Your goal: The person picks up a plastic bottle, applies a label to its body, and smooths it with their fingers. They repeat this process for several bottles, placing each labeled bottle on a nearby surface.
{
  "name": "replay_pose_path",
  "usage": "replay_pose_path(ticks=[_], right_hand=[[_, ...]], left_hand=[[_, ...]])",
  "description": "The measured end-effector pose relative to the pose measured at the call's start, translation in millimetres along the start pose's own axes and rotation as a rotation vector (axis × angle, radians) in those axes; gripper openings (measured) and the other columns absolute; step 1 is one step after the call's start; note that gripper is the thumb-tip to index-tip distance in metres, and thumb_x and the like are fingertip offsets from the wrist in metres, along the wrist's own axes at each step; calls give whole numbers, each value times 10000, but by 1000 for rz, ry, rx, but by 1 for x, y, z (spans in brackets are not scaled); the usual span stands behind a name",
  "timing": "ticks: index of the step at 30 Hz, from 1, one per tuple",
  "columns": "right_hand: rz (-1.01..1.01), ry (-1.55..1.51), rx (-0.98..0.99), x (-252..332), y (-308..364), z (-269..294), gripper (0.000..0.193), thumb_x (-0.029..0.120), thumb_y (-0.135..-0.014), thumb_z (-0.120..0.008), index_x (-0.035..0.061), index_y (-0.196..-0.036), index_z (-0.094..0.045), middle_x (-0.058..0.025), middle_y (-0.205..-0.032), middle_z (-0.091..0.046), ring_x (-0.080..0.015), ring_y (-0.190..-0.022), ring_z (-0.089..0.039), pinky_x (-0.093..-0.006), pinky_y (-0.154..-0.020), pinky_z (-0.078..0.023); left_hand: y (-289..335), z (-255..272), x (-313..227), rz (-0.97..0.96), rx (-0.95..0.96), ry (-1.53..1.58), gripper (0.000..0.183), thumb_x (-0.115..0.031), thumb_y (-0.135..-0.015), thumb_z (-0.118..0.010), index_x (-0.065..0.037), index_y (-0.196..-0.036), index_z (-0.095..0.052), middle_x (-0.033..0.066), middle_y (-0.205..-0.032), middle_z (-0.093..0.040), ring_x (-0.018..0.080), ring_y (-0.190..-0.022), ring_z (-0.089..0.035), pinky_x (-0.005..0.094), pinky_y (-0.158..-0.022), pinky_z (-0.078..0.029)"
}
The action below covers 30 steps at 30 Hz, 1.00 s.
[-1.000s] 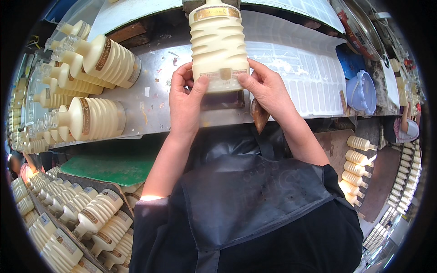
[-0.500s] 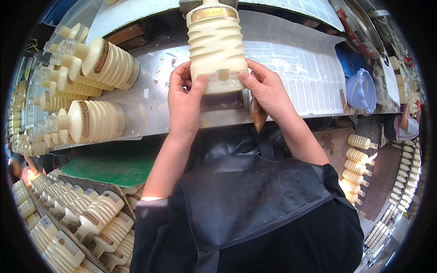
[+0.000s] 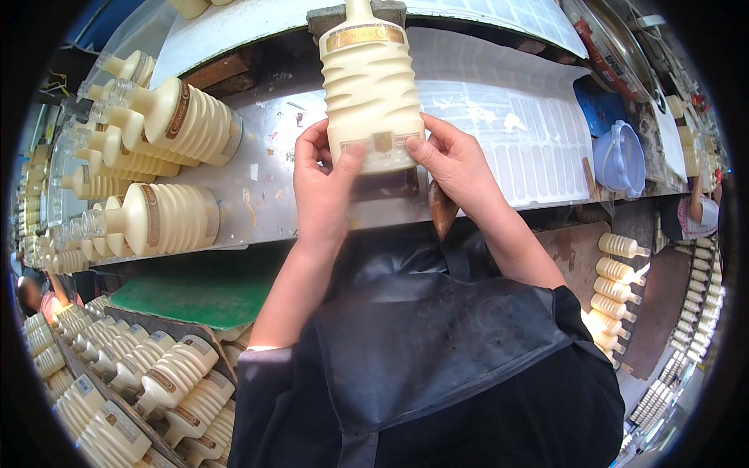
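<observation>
Between my two hands stands a cream-coloured bottle with a spiral-ribbed body and brown-and-gold label bands. My left hand grips its lower left side, thumb on the front. From the right, my right hand presses its thumb near the bottle's lower label, fingers curled round the side. The bottle's neck runs up past the top edge, in front of a grey block. A dark block shows just beneath the bottle on the metal worktop. Beside my right hand hangs a brown pointed piece.
Similar bottles crowd the worktop's left side. White sheets of label-like strips lie to the right, near a light-blue bucket. Bottles fill a crate at lower left, beside a green board. Other people are at the edges.
The bottle has shifted slightly downward in view, still held by both hands. The lower label shows more fully between my thumbs. The whole view has moved a little.
</observation>
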State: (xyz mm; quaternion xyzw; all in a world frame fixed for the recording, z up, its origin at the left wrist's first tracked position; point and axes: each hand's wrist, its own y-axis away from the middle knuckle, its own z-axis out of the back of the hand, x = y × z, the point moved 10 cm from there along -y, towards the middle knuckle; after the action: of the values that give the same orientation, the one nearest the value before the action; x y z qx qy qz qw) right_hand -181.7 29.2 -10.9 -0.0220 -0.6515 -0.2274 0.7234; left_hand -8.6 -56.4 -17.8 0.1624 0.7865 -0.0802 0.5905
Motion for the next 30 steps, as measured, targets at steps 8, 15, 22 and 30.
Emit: replay_pose_path(ticks=[8, 15, 22, 30], right_hand=[[5, 3, -14, -5, -2, 2, 542, 286, -1002, -711, -20, -1428, -574, 9, -880, -638, -35, -794, -524, -209, -736, -455], [7, -1, 0, -6, -4, 3, 564, 305, -1003, -711, -28, -1435, -564, 2, -895, -650, -36, -808, -533, -209, -748, -461], [32, 61, -2, -11, -3, 1, 546, 330, -1022, -676, -21, -1427, -575, 7, -927, -659, -32, -810, -527, -213, -728, -456], [48, -276, -106, 32, -6, 41, 315, 215, -1018, -605, 10, -1244, -683, 23, -927, -606, -72, -875, -576, -240, -831, -483]], left_hand=[[1, -2, -1, 17, -12, 4, 581, -174, -898, -802, 13, -1354, -496, 51, -1198, -565, 86, -974, -476, 255, -896, -454], [0, -2, 0, 20, -12, 40, 584, -182, -898, -800, 13, -1356, -495, 52, -1201, -563, 85, -973, -474, 257, -894, -455], [0, -1, 1, 10, -11, 26, 587, -182, -897, -799, 15, -1359, -495, 52, -1200, -563, 85, -965, -468, 257, -906, -450], [-1, 0, 2, -16, -20, -25, 599, -213, -889, -809, 15, -1354, -506, 50, -1209, -569, 86, -960, -461, 256, -900, -446]])
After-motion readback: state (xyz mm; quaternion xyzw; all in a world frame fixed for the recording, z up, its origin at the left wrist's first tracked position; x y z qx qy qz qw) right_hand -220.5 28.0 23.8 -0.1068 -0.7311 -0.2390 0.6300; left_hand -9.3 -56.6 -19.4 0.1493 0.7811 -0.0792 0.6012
